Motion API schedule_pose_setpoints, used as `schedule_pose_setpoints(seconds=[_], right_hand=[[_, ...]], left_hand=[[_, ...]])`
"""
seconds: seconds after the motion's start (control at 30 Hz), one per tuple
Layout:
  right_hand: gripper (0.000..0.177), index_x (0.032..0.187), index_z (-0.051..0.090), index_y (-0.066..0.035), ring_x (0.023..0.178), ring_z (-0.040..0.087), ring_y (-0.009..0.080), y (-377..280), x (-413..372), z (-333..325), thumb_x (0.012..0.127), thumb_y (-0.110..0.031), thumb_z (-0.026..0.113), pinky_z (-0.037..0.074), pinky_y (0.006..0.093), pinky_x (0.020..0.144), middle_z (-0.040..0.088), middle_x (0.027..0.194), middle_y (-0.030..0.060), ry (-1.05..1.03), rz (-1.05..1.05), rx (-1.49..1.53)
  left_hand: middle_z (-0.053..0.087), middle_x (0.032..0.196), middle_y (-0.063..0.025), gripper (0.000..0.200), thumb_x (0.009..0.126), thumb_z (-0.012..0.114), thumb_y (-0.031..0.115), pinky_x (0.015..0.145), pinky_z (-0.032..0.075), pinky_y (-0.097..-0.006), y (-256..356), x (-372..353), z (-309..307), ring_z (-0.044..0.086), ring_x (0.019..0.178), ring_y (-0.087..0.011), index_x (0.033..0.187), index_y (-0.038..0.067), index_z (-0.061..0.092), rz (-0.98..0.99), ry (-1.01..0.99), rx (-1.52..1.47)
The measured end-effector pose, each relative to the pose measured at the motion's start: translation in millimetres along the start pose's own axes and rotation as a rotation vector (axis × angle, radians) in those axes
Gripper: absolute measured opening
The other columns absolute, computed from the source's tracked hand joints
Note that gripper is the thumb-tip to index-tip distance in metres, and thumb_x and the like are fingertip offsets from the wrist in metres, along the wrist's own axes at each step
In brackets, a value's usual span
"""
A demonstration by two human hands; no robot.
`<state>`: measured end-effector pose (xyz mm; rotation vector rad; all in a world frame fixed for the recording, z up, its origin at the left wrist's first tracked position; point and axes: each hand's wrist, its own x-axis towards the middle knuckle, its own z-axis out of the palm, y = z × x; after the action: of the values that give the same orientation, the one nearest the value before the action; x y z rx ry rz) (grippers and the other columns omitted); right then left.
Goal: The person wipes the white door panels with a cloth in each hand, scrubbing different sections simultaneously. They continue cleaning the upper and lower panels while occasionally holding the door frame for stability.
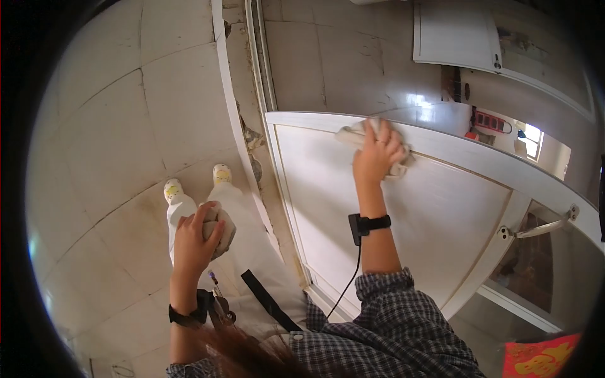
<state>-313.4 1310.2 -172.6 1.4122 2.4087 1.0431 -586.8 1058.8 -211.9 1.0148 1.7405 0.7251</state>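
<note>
My right hand (377, 151) presses a pale beige cloth (351, 135) against a white door (391, 208), near the edge of its frame. The cloth bunches under my fingers and sticks out on both sides of them. Lower and to the left, my left hand (196, 238) is closed around a folded greyish cloth (222, 238), held in front of my legs and apart from the door. A long metal handle (542, 228) is fixed to the door beside a glass pane (526, 271). Black straps circle both my wrists.
A door track (259, 57) and a broken, rough-edged floor strip (249, 135) run between two tiled floors. Beyond the door stand a white cabinet (457, 38) and a red object (490, 121). A red and gold print (542, 359) shows at lower right. A cable hangs from my right wrist.
</note>
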Motion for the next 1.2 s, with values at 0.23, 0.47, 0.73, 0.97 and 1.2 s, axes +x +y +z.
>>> schedule_pose_setpoints(seconds=[0.23,0.47,0.73,0.97,1.2], right_hand=[[0.078,0.128,0.050,-0.024,0.123,0.032,0.0315,58.5,19.7,-100.9,0.056,-0.001,0.071,0.023,0.0504,0.101,0.041,0.130,0.0054,0.210,0.371,0.100],[0.069,0.122,0.051,-0.013,0.127,0.035,0.0397,110.8,15.8,-105.2,0.058,-0.002,0.074,0.034,0.0548,0.096,0.038,0.137,0.0127,0.588,0.223,0.201],[0.057,0.118,0.055,-0.013,0.129,0.037,0.0351,71.9,15.6,-81.4,0.063,-0.002,0.067,0.032,0.0516,0.101,0.040,0.140,0.0103,0.294,0.142,-0.023],[0.043,0.115,0.057,-0.009,0.128,0.040,0.0263,19.4,-18.6,-14.6,0.075,0.005,0.052,0.029,0.0458,0.105,0.045,0.137,0.0061,-0.011,-0.047,0.331],[0.045,0.109,0.058,-0.009,0.120,0.047,0.0300,82.7,17.7,-101.3,0.067,0.006,0.054,0.037,0.0451,0.096,0.054,0.126,0.0079,0.233,0.053,0.220]], left_hand=[[0.063,0.098,-0.0154,0.035,0.083,0.060,0.022,0.083,0.044,-0.0424,-8.0,-2.6,-1.3,0.055,0.092,-0.0361,0.115,0.011,0.055,-0.070,-0.070,-0.002],[0.063,0.097,-0.0162,0.036,0.083,0.060,0.024,0.084,0.044,-0.0424,-3.2,-0.1,2.2,0.055,0.094,-0.0362,0.116,0.012,0.055,-0.092,-0.116,-0.026],[0.063,0.098,-0.0172,0.035,0.082,0.061,0.023,0.085,0.043,-0.0423,-2.8,5.0,4.4,0.056,0.094,-0.0363,0.115,0.012,0.056,-0.088,-0.094,-0.012],[0.065,0.085,-0.0153,0.033,0.080,0.061,0.024,0.080,0.043,-0.0399,-8.1,1.9,8.0,0.056,0.082,-0.0350,0.110,0.011,0.058,-0.044,0.010,0.043],[0.062,0.092,-0.0189,0.034,0.084,0.059,0.021,0.081,0.043,-0.0420,-11.9,2.1,5.5,0.056,0.088,-0.0355,0.116,0.010,0.055,-0.049,-0.041,0.009]])
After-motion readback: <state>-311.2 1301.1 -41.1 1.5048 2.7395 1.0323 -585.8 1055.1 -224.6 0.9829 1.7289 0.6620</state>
